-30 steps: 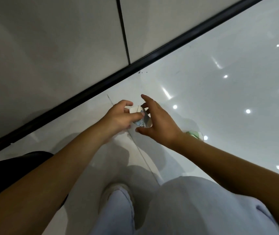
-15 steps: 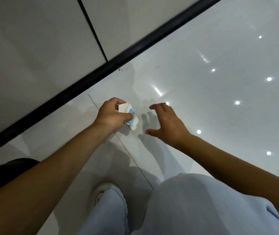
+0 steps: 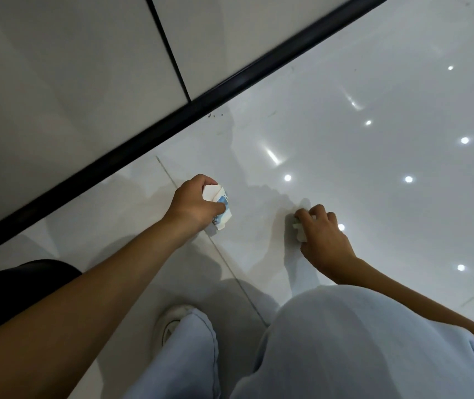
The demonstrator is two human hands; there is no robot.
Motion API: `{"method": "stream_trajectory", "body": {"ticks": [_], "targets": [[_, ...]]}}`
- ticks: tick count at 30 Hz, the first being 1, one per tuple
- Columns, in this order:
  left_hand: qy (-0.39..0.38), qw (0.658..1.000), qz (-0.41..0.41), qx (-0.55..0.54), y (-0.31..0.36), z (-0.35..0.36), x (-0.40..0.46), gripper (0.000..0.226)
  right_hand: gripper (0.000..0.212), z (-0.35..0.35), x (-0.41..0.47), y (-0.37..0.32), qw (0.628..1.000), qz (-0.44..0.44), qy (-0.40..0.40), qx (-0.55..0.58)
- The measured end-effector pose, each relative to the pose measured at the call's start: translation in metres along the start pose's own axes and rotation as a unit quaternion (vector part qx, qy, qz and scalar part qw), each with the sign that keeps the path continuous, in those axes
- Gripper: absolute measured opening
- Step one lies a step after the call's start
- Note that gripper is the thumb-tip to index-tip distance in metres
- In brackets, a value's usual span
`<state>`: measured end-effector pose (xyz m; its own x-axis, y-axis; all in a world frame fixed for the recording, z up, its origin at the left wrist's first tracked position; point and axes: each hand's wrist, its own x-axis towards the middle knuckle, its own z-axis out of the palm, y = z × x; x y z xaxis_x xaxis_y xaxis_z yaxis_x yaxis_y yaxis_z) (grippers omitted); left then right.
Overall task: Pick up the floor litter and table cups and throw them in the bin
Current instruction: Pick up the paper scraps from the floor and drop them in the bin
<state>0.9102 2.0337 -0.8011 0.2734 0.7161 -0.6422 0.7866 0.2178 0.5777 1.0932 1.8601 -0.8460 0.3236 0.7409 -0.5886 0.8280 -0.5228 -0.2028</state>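
My left hand (image 3: 192, 205) grips a crumpled white wrapper with blue print (image 3: 219, 204) just above the glossy white floor. To its right, my right hand (image 3: 323, 234) is down at the floor, its fingers curled round a small white scrap of litter (image 3: 299, 230) that is mostly hidden under the fingers. No bin or cups are in view.
A black skirting strip (image 3: 201, 108) runs diagonally along the grey tiled wall on the left. My legs in pale trousers (image 3: 330, 341) and a white shoe (image 3: 172, 321) fill the lower frame. A dark object (image 3: 14, 286) sits at lower left. Ceiling lights reflect off the floor (image 3: 374, 168).
My right hand has let go of the wrapper, moved right and down to the floor, and closed on a small white scrap. My left hand kept the wrapper.
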Motion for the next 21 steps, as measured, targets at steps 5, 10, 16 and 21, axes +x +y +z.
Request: {"method": "stream_trajectory", "body": {"ticks": [5,10,16,21], "targets": [[0.024,0.996,0.052,0.069,0.002,-0.027,-0.015,0.035,0.051,-0.030,0.006,-0.028,0.998,-0.063,0.010,0.030],[0.088,0.990,0.079,0.082,0.004,-0.080,-0.052,0.037,0.056,-0.097,0.025,-0.099,0.981,-0.193,-0.006,-0.006],[0.233,0.969,0.045,0.066,-0.013,-0.170,-0.129,0.038,0.059,-0.158,0.013,-0.225,0.938,-0.341,-0.025,-0.067],[0.356,0.931,-0.037,0.064,-0.055,-0.235,-0.219,0.039,0.063,-0.169,-0.033,-0.337,0.880,-0.464,-0.035,-0.097]]}}
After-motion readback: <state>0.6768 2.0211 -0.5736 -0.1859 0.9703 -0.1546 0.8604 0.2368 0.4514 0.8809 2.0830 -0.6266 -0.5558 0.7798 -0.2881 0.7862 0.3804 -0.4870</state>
